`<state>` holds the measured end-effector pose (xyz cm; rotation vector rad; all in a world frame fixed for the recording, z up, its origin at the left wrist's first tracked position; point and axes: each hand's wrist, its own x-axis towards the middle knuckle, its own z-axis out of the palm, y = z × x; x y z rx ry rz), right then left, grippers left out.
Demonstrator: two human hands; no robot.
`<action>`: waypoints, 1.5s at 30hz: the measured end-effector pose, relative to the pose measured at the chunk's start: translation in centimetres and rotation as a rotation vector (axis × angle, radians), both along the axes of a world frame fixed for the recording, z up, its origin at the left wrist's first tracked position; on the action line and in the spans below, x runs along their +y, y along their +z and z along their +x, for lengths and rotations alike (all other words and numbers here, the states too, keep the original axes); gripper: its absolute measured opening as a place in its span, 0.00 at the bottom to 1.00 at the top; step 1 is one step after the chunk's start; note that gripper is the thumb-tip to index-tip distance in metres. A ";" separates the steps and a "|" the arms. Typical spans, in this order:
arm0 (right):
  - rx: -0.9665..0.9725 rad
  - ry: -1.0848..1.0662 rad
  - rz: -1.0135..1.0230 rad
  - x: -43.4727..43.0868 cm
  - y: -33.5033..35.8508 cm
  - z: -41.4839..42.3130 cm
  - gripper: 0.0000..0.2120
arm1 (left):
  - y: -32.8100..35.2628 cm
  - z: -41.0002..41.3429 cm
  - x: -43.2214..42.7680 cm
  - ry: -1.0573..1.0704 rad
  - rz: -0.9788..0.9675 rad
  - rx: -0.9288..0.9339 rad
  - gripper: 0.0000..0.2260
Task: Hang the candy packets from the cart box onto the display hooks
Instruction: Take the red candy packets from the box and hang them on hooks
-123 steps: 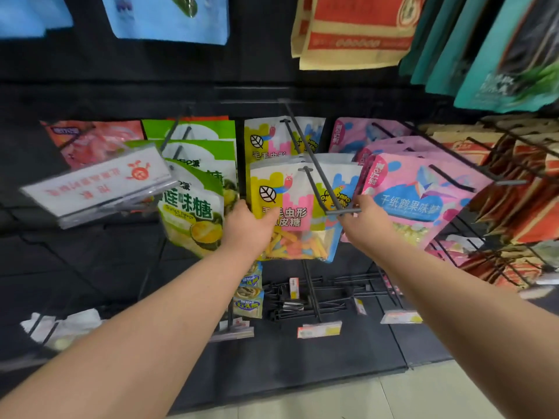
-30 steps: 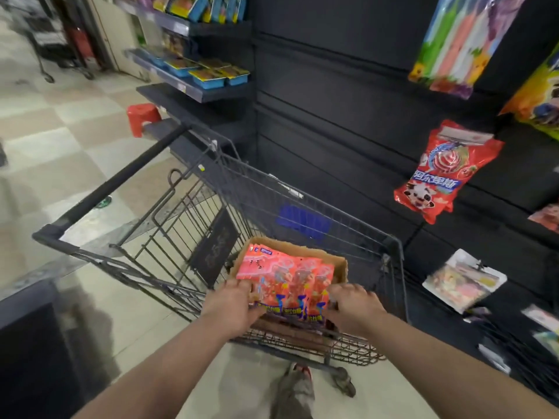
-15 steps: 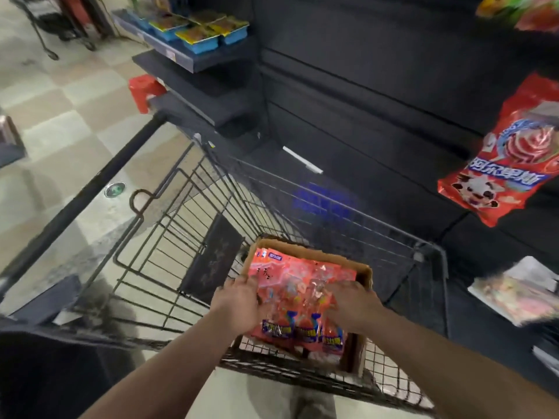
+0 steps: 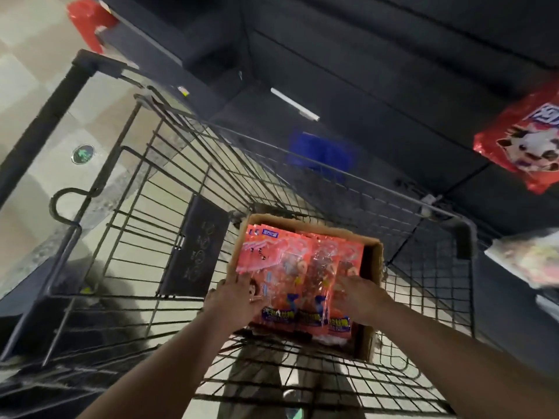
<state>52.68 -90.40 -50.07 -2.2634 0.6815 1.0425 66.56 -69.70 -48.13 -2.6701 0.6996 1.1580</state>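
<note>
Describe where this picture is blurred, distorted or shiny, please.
Head view: motion blur smears the red bag at the right edge and the blue tag on the cart; the wide lens bends the cart's wires; glare whitens the candy packets in the box; the shelving is dim.

In a wire cart [image 4: 157, 189] stands an open box [image 4: 372, 267]. The left hand [image 4: 236, 299] and the right hand [image 4: 361, 300] hold a fan of red packets [image 4: 298, 264] by its lower sides, in the box. A red bag [image 4: 520, 140] hangs on the dark wall [image 4: 363, 55] at right.
</note>
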 end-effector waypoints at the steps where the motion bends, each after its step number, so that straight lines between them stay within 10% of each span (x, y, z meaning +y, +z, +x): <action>1: 0.001 -0.028 0.007 0.2 -0.5 0.0 0.31 | -0.8 0.3 0.1 -0.005 -0.002 0.011 0.36; 23: -0.071 -0.912 0.187 3.1 -12.9 2.5 0.29 | -15.0 5.7 -2.3 0.424 -0.158 0.229 0.35; 28: -0.141 -1.082 0.225 3.6 -13.8 2.5 0.32 | -15.5 5.3 -2.8 0.554 -0.250 0.278 0.18; 33: -0.106 -1.191 0.244 3.7 -14.9 2.8 0.30 | -15.8 5.6 -3.1 0.694 -0.299 0.202 0.31; 45: -0.160 -1.357 0.243 4.6 -13.5 0.9 0.14 | -13.9 5.1 -1.5 0.808 -0.467 0.517 0.04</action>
